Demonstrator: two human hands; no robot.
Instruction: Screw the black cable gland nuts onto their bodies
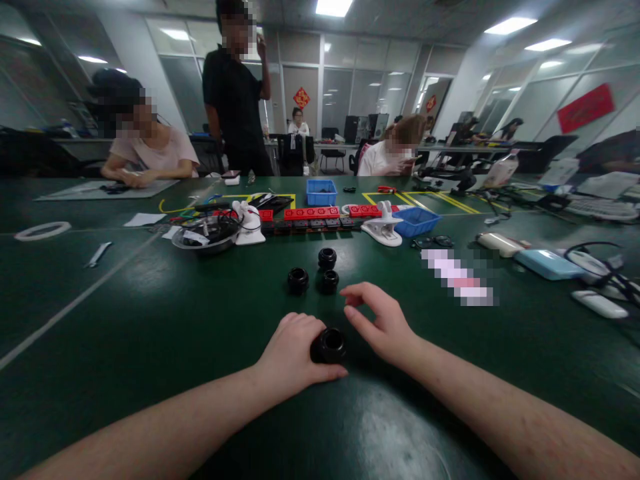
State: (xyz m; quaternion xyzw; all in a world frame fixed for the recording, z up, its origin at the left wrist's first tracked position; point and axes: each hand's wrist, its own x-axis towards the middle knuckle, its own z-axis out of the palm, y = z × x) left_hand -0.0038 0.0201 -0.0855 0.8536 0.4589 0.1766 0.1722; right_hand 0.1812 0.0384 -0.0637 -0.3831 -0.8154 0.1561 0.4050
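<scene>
My left hand (293, 353) is curled around a small black round fitting (330, 345) that rests on the green table (150, 313), just in front of me. Beside it on the right, my right hand (383, 320) hovers with its fingers bent and slightly apart, close to the fitting's rim, holding nothing that I can see. Three more black fittings sit a little farther out: one to the left (298, 279), one at the back (327, 258) and one in front of it (329, 281).
Past the fittings lie a metal bowl with cables (206, 233), red and black power strips (313, 215), two blue bins (321, 192) (417, 221), white holders and glasses. A light blue case (548, 264) and cables sit to the right. Several people are at the far side.
</scene>
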